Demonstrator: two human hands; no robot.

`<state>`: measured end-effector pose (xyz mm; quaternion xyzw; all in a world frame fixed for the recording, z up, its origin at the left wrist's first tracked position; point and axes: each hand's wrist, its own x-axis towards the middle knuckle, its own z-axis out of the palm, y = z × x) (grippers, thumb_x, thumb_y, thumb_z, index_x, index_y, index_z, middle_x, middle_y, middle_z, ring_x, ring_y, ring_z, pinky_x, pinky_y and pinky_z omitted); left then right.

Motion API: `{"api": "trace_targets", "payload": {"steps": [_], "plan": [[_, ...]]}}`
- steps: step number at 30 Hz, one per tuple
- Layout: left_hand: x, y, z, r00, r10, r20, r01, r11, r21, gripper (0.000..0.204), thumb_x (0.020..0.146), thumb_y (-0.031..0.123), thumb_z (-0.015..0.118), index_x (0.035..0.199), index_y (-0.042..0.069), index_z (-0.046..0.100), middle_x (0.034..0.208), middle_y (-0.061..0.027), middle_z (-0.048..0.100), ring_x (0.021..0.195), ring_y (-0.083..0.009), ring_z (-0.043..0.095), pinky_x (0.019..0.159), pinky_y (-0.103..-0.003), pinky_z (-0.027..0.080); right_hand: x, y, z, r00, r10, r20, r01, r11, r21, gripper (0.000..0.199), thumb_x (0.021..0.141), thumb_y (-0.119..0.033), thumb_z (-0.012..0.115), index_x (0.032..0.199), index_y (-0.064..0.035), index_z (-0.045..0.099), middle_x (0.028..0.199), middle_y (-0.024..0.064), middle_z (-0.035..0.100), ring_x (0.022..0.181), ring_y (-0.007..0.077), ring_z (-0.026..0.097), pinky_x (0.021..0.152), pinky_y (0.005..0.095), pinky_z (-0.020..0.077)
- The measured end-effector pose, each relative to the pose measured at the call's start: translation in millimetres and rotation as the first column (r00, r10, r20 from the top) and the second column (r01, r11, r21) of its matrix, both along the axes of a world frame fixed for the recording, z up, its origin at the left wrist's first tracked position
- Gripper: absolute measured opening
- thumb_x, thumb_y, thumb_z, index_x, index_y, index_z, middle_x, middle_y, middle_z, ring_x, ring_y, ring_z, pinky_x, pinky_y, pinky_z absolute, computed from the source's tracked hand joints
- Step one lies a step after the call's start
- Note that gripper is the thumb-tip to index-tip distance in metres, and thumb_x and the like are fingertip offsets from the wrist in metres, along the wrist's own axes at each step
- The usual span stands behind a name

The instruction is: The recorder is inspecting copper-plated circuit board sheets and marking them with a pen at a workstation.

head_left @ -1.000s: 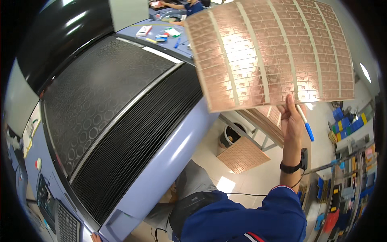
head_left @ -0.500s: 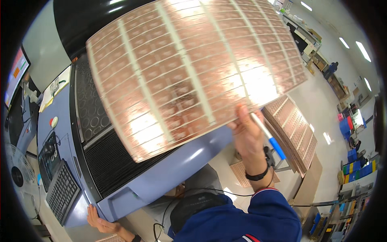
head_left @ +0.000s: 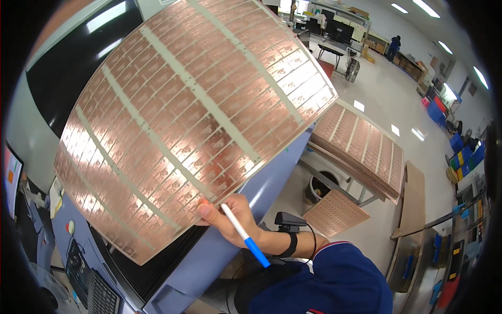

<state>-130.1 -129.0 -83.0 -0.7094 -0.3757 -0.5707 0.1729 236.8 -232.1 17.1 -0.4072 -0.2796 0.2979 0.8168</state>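
My right hand [head_left: 230,217] pinches the near edge of a large copper circuit board panel [head_left: 172,125], thumb on top. The panel is tilted up above a blue-grey machine [head_left: 180,282] and hides most of its bed. A white marker pen with a blue cap [head_left: 246,235] is also in that hand, pointing back toward me. A blurred skin-coloured shape [head_left: 57,21] shows at the upper left rim, perhaps my left hand; its fingers cannot be made out.
To the right, a stack of similar copper panels [head_left: 361,138] rests on a metal stand. Below it are a dark bin [head_left: 320,183] and a perforated board [head_left: 335,212] on the floor. A keyboard [head_left: 102,295] and a fan [head_left: 52,293] are at lower left. A person [head_left: 395,48] stands far off.
The panel and my right hand have moved left and down in the view, and the panel has turned. My left hand has left the machine's front corner. The view has swung right.
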Motion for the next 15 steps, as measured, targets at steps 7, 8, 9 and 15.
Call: {"api": "trace_targets", "payload": {"steps": [7,8,9,15], "plan": [[4.0,-3.8,6.8,0.999,0.039,-0.016,-0.040,0.997,-0.068,0.061,0.104,0.040,0.036,0.096,-0.008,0.074,0.093,-0.0238,0.073,0.082,-0.0420,0.068,0.077,-0.049,0.053,-1.0,20.2,6.2,0.989,0.082,-0.123,-0.079,0.997,0.028,0.025,0.100,-0.020,0.064,0.099,0.0045,0.065,0.089,0.0004,0.062,0.085,0.0074,0.062,0.085,0.0318,0.0607],[4.7,-4.3,10.2,0.997,0.075,-0.021,-0.076,0.995,-0.066,0.061,0.104,0.040,0.036,0.096,-0.008,0.074,0.093,-0.0238,0.073,0.082,-0.0420,0.068,0.077,-0.049,0.053,-0.7,29.3,7.2,0.983,0.100,-0.154,-0.096,0.995,0.034,0.027,0.100,-0.022,0.063,0.100,0.0045,0.065,0.089,0.0006,0.062,0.085,0.0077,0.062,0.084,0.0319,0.0606],[6.0,-2.0,13.4,0.999,0.024,-0.044,-0.025,0.999,-0.026,0.053,0.104,0.035,0.041,0.098,-0.008,0.072,0.094,-0.0231,0.073,0.082,-0.0388,0.069,0.077,-0.046,0.054,2.7,37.7,10.3,0.980,0.150,-0.133,-0.136,0.985,0.111,0.026,0.101,-0.022,0.061,0.098,0.0029,0.064,0.087,0.0000,0.061,0.083,0.0077,0.062,0.081,0.0312,0.0605],[-23.1,6.3,-27.4,1.000,0.001,0.014,0.002,0.977,-0.211,0.050,0.101,0.028,0.036,0.106,-0.009,0.069,0.115,-0.0235,0.069,0.112,-0.0406,0.061,0.105,-0.053,0.038,51.7,114.4,-12.3,0.924,0.232,-0.304,-0.219,0.973,0.076,0.013,0.099,-0.007,0.059,0.109,0.0024,0.059,0.102,0.0105,0.068,0.093,0.0202,0.068,0.089,0.0376,0.0584]]}}
